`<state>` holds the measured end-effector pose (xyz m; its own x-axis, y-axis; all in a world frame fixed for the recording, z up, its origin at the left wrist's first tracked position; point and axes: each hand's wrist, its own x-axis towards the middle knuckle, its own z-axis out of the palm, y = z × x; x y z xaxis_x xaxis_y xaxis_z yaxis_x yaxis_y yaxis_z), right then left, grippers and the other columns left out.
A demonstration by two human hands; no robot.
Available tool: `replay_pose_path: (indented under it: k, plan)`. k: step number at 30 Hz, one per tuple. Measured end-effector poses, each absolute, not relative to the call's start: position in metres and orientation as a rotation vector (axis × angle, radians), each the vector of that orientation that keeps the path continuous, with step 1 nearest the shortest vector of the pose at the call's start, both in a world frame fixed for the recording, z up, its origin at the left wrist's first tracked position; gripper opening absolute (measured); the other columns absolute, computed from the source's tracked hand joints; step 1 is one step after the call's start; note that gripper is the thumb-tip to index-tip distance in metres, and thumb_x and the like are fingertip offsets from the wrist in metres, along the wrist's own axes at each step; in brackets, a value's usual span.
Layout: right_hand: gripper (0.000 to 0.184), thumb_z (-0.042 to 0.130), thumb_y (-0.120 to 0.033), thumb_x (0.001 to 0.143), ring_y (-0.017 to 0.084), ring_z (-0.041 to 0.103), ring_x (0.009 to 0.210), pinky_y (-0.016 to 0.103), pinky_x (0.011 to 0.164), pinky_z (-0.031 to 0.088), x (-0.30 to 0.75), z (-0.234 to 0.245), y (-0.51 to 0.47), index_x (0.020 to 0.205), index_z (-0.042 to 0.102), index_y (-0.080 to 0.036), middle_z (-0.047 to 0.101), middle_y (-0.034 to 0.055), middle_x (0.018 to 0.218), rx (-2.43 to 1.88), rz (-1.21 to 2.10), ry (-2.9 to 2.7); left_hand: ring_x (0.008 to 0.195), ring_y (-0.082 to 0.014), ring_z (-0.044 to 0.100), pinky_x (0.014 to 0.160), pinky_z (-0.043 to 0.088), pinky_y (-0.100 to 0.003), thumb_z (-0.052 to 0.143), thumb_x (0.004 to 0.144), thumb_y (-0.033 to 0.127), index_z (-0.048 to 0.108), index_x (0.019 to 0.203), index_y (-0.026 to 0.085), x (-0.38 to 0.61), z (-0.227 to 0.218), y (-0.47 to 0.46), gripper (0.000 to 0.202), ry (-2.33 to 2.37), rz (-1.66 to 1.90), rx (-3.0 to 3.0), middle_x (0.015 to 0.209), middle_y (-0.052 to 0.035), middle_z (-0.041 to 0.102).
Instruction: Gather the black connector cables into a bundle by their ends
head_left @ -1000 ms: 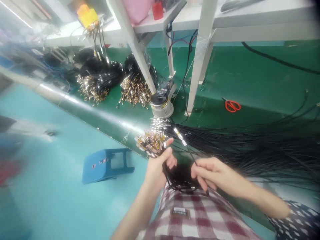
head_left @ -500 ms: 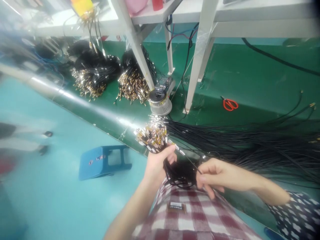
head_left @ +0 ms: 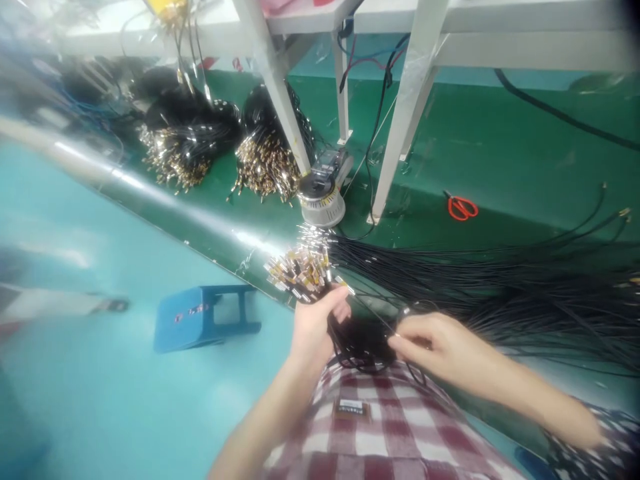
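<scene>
Fanning out at the top, a bundle of cables (head_left: pixel 301 273) sits clasped in the left hand (head_left: pixel 316 323); the right hand (head_left: pixel 433 339) pinches one cable (head_left: pixel 373 313) beside it. More wires (head_left: pixel 425 273) lie to the right, near red scissors (head_left: pixel 461 208).

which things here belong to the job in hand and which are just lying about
Likely part of the job:
bundle of metal-tipped cables, in the left hand
single cable, pinched by the right hand
loose black cables alongside
similar bundles further off

Apparently just lying about:
red-handled scissors, untouched
blue stool
</scene>
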<state>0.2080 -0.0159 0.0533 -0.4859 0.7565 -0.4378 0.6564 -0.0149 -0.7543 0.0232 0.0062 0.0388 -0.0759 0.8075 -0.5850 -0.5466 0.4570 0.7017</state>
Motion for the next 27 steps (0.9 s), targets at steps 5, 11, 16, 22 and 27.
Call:
replay_pose_path:
  k: [5, 11, 16, 22, 27]
  plan:
    - [0.037, 0.05, -0.039, 0.089, 0.012, 0.052, 0.061, 0.022, 0.058, 0.037, 0.22, 0.053, -0.025, 0.065, 0.064, -0.015, 0.062, 0.0008, 0.062, -1.479, 1.911, -1.939, 0.042, -0.005, 0.033, 0.048, 0.031, -0.023, 0.073, 0.063, 0.014, 0.053, 0.066, 0.014, 0.022, 0.038, 0.005, 0.021, 1.173, 1.134, 0.307, 0.046, 0.0072, 0.036]
    - [0.041, 0.053, -0.049, 0.086, 0.008, 0.045, 0.052, 0.02, 0.047, 0.035, 0.213, 0.04, -0.016, 0.084, 0.069, -0.011, 0.069, 0.0064, 0.075, -1.265, 2.153, -1.485, 0.043, -0.005, 0.032, 0.051, 0.035, -0.024, 0.072, 0.066, 0.015, 0.053, 0.065, 0.014, 0.015, 0.034, 0.01, 0.02, 1.168, 1.146, 0.293, 0.047, 0.0081, 0.033]
    - [0.037, 0.063, -0.047, 0.079, 0.009, 0.051, 0.059, 0.019, 0.05, 0.038, 0.203, 0.03, -0.014, 0.088, 0.068, -0.011, 0.07, 0.0077, 0.08, -1.217, 2.28, -1.235, 0.043, -0.0057, 0.032, 0.052, 0.037, -0.025, 0.07, 0.069, 0.017, 0.047, 0.059, 0.015, 0.01, 0.028, 0.016, 0.025, 1.147, 1.143, 0.276, 0.046, 0.008, 0.031]
    - [0.026, 0.065, -0.04, 0.074, 0.012, 0.051, 0.057, 0.022, 0.051, 0.036, 0.201, 0.019, -0.021, 0.072, 0.069, -0.015, 0.069, 0.0042, 0.07, -1.407, 2.127, -1.667, 0.042, -0.0058, 0.031, 0.052, 0.037, -0.025, 0.069, 0.069, 0.015, 0.046, 0.06, 0.015, 0.009, 0.023, 0.02, 0.025, 1.143, 1.166, 0.244, 0.046, 0.0084, 0.03]
    - [0.011, 0.072, -0.033, 0.067, 0.017, 0.055, 0.068, 0.027, 0.061, 0.035, 0.227, 0.014, -0.03, 0.068, 0.069, -0.022, 0.068, 0.0002, 0.073, -1.738, 1.652, -2.194, 0.043, -0.0056, 0.032, 0.054, 0.038, -0.025, 0.068, 0.07, 0.015, 0.048, 0.06, 0.015, 0.004, 0.016, 0.017, 0.023, 1.143, 1.165, 0.222, 0.046, 0.0083, 0.03]
